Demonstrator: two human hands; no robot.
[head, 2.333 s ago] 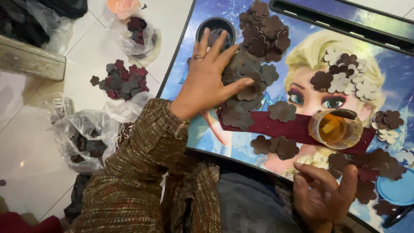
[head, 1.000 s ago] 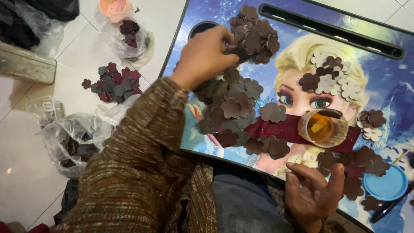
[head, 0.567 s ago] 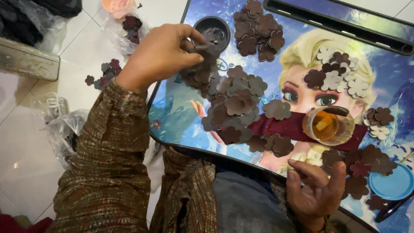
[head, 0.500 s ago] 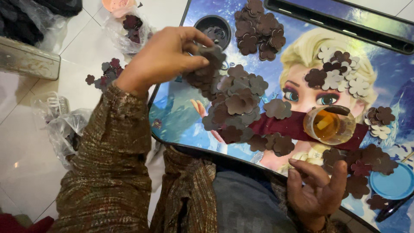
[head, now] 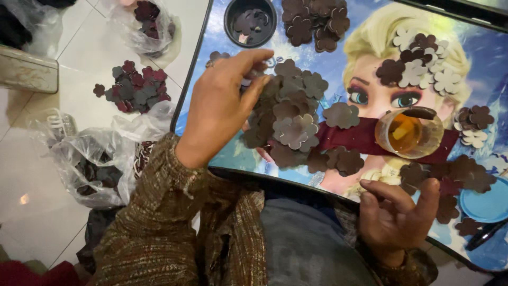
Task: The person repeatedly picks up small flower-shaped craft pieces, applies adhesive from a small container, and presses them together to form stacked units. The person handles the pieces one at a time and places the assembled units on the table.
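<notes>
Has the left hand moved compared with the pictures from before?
Yes. The left hand reached up to the round black cup, then drew back toward the person, and now holds brown flower pieces over the central pile.

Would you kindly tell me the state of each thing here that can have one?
left hand: pinching flower-shaped cutouts off the pile
right hand: fingers curled, touching a cutout
clear cup: tipped sideways, amber liquid inside
black round container: open
plastic bag: open, crumpled
</notes>
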